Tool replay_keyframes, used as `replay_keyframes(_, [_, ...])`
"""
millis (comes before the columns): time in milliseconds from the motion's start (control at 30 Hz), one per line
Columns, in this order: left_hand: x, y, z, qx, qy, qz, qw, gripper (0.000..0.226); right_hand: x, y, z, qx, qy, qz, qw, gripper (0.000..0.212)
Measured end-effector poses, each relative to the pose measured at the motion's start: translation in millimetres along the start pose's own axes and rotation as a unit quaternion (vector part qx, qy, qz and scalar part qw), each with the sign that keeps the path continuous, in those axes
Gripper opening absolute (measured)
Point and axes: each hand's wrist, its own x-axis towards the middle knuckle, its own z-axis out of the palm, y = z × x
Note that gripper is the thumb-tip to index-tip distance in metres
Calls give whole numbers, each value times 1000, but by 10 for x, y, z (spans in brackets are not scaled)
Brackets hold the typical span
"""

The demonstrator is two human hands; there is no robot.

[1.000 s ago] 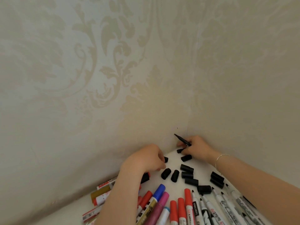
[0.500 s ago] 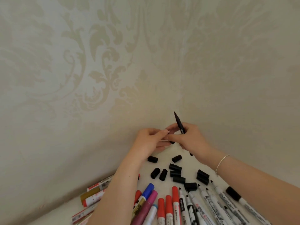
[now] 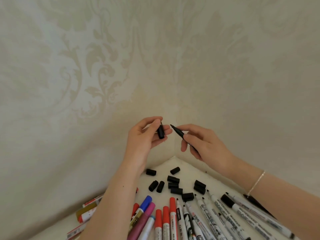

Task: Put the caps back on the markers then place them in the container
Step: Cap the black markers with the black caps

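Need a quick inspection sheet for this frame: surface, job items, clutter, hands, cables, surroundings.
Surface: white tabletop fitted into a wall corner.
Job's things: black cap in the left hand; uncapped black marker in the right hand, tip toward the cap, not yet touching. Loose black caps scattered on the table. Uncapped whiteboard markers fanned at right; capped coloured markers at centre. No container in view.
Clutter: nothing seen.
Hands: left hand pinches the cap; right hand holds the marker, bracelet on its wrist. Both raised above the table.
Cables: nothing seen.
Surroundings: patterned cream wallpaper on both walls.
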Motion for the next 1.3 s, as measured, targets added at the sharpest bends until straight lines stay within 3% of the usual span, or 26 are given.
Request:
replay_keyframes(100, [-30,17,61,-7,9,-6,1000,18,-75,-24,-38,-35,15,-35,999,30])
replay_keyframes(300, [-46,22,105,-85,29,-73,993,18,-163,-65,-115,-86,17,-25,996,30])
replay_keyframes(600, [-121,15,222,-32,16,-84,996,21,-144,-30,-105,-193,20,21,981,26])
replay_keyframes(767, [-173,36,258,107,-63,-92,988,23,-124,-8,-93,-256,19,27,966,8])
replay_keyframes(900, [-140,53,156,161,-116,-134,971,11,-165,0,-119,-284,-13,47,957,10])
replay_keyframes(1000, [-144,21,164,191,-168,-151,955,19,-222,-40,-110,-299,-37,34,953,9])
replay_keyframes(1300, [-162,9,220,107,-234,-137,957,19,-352,-116,-141,-305,1,3,952,21])
